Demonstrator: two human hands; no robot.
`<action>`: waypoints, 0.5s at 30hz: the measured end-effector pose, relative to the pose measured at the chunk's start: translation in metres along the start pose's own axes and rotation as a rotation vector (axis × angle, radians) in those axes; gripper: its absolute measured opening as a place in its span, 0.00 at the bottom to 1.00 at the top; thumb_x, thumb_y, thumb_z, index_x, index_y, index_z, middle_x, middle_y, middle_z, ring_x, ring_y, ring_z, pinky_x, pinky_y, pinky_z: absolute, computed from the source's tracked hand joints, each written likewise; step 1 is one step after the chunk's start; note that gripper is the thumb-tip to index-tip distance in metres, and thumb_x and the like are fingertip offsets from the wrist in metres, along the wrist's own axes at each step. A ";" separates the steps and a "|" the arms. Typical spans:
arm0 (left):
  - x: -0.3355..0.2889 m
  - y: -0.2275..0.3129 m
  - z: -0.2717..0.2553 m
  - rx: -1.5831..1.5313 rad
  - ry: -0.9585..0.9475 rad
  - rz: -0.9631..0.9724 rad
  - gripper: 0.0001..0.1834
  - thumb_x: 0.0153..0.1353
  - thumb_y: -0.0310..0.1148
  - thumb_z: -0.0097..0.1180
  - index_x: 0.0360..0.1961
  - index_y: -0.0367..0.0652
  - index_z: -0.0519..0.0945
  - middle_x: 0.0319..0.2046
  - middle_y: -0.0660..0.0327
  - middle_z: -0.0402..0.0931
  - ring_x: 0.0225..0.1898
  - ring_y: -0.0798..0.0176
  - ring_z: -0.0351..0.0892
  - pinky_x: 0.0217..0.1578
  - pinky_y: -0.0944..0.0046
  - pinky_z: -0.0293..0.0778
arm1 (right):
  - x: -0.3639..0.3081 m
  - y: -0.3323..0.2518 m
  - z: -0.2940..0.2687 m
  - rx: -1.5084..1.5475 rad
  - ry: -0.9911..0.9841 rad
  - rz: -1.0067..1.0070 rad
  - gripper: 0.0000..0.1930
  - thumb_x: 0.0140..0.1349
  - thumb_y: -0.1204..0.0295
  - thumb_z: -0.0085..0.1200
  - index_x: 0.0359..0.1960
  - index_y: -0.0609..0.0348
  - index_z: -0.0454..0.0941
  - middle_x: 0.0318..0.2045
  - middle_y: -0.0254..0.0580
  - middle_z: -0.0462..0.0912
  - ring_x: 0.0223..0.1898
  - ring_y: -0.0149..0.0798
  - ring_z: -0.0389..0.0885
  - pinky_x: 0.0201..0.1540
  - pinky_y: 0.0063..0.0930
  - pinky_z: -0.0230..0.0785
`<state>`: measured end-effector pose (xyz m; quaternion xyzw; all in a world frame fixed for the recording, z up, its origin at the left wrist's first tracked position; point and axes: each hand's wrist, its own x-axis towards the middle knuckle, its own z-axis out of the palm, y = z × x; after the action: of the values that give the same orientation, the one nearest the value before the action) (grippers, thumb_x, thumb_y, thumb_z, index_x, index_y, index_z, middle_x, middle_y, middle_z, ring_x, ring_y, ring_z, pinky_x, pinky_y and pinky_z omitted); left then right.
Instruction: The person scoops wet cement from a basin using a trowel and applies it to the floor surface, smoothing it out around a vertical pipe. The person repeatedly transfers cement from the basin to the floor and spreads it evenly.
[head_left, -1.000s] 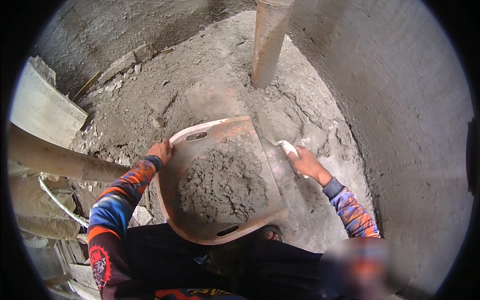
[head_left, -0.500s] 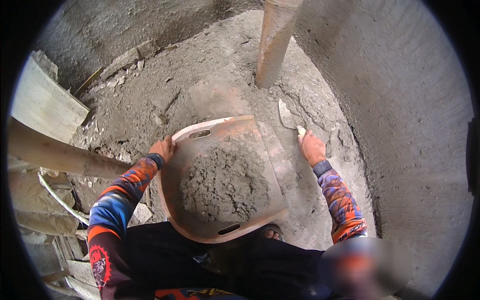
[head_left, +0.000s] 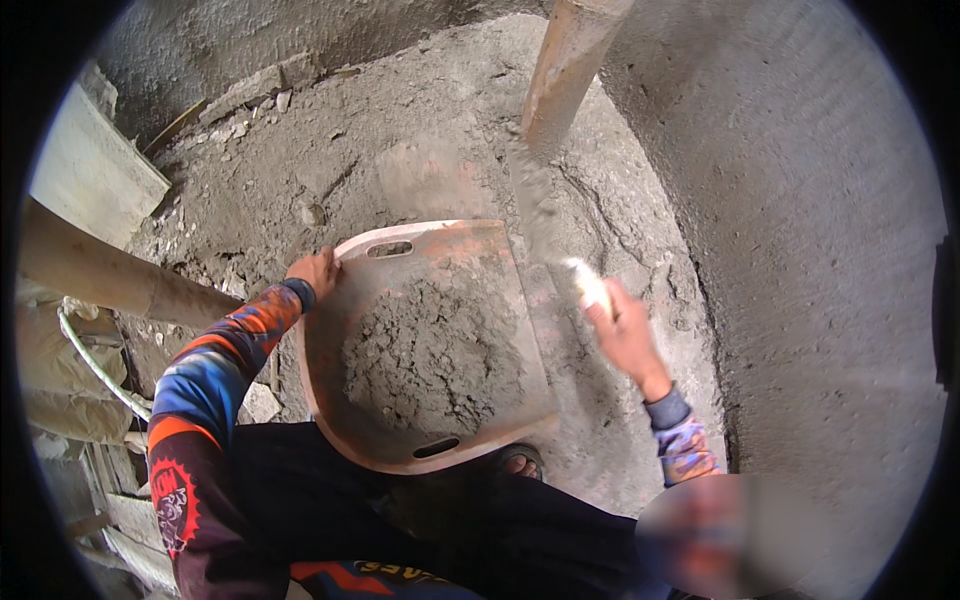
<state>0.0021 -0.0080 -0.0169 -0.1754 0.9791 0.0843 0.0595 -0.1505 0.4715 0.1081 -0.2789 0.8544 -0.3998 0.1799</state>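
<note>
An orange-brown pan with slot handles holds a heap of grey mortar and rests in front of my body. My left hand grips the pan's far left rim. My right hand is raised to the right of the pan, shut on the pale handle of a trowel. The trowel's blade is motion-blurred and points up toward a brown pole. A rough grey plastered wall curves along the right.
The ground is covered with grey mortar and rubble. A second brown pole slants in from the left, with a pale board behind it and a white hose below. My foot in a sandal shows under the pan.
My right hand has swung the trowel from low beside the pan upward and away, toward the upright pole. The pan and my left hand have stayed put.
</note>
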 end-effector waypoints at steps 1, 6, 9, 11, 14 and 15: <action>0.003 0.005 0.000 -0.002 -0.010 0.002 0.16 0.63 0.42 0.44 0.42 0.39 0.69 0.24 0.41 0.77 0.28 0.36 0.78 0.32 0.42 0.73 | -0.007 0.004 0.016 0.277 -0.087 0.053 0.18 0.66 0.56 0.45 0.43 0.60 0.72 0.21 0.38 0.76 0.15 0.30 0.73 0.19 0.25 0.69; -0.001 0.005 -0.004 0.036 -0.043 -0.015 0.17 0.63 0.43 0.44 0.43 0.40 0.70 0.26 0.40 0.77 0.30 0.36 0.78 0.34 0.42 0.73 | -0.002 -0.010 0.036 0.709 -0.595 0.425 0.21 0.67 0.53 0.44 0.40 0.61 0.73 0.21 0.34 0.75 0.15 0.25 0.72 0.16 0.18 0.67; -0.006 0.012 -0.011 0.010 -0.045 -0.061 0.17 0.63 0.43 0.44 0.43 0.40 0.70 0.27 0.41 0.77 0.31 0.36 0.78 0.34 0.43 0.73 | 0.014 -0.020 0.012 0.827 -0.559 0.319 0.19 0.67 0.55 0.45 0.41 0.60 0.73 0.19 0.33 0.75 0.14 0.24 0.72 0.15 0.16 0.68; -0.006 0.015 -0.012 0.007 -0.042 -0.066 0.17 0.63 0.43 0.44 0.43 0.40 0.70 0.27 0.41 0.78 0.31 0.36 0.78 0.34 0.43 0.74 | 0.033 -0.009 -0.004 0.668 -0.491 0.302 0.18 0.68 0.57 0.45 0.42 0.61 0.74 0.19 0.33 0.75 0.15 0.24 0.72 0.17 0.18 0.69; -0.007 0.015 -0.017 0.006 -0.053 -0.086 0.17 0.63 0.43 0.44 0.43 0.40 0.70 0.27 0.41 0.78 0.31 0.37 0.78 0.35 0.43 0.74 | 0.065 0.018 -0.002 0.071 -0.300 0.356 0.21 0.65 0.55 0.47 0.43 0.64 0.74 0.21 0.41 0.78 0.20 0.33 0.79 0.26 0.29 0.71; -0.004 0.018 -0.017 -0.002 -0.057 -0.084 0.17 0.63 0.43 0.44 0.43 0.40 0.70 0.27 0.41 0.78 0.31 0.37 0.78 0.35 0.43 0.74 | 0.074 0.044 0.000 -0.089 -0.255 0.282 0.22 0.64 0.54 0.47 0.44 0.65 0.74 0.23 0.45 0.79 0.24 0.38 0.80 0.29 0.33 0.72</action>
<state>-0.0019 0.0068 0.0025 -0.2139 0.9687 0.0878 0.0907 -0.2231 0.4487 0.0677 -0.2127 0.8721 -0.2938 0.3284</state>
